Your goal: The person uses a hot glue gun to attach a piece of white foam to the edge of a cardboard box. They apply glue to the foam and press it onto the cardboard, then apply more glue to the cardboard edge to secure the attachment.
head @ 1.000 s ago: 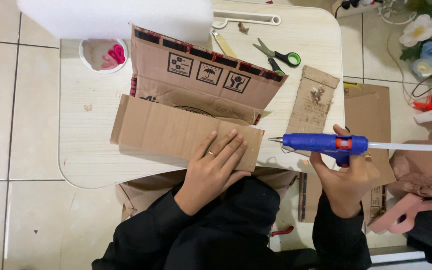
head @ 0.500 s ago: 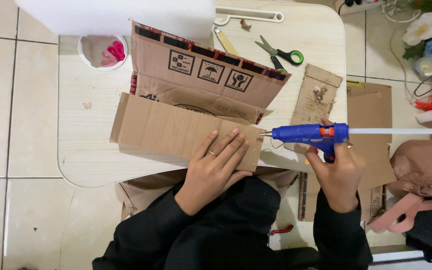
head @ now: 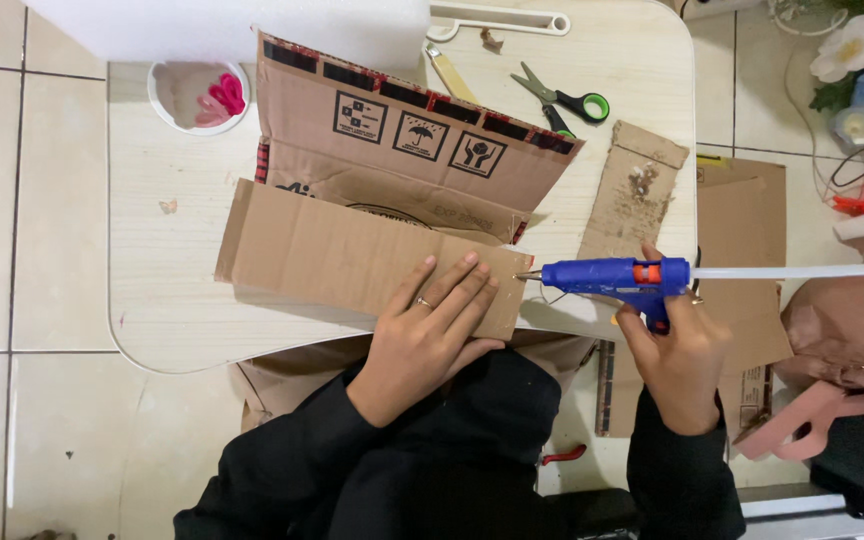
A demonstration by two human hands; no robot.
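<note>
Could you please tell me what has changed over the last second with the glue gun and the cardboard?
The right hand has carried the blue glue gun leftward, so its nozzle now meets the right end of the cardboard strip. The left hand stays pressed flat on that strip; the folded box and scissors have not moved.

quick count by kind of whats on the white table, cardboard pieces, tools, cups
cardboard pieces: 3 (the large printed box panel, the plain strip under the left hand, the small scrap)
glue gun: 1, in the right hand
scissors: 1
white cup: 1
total: 6
</note>
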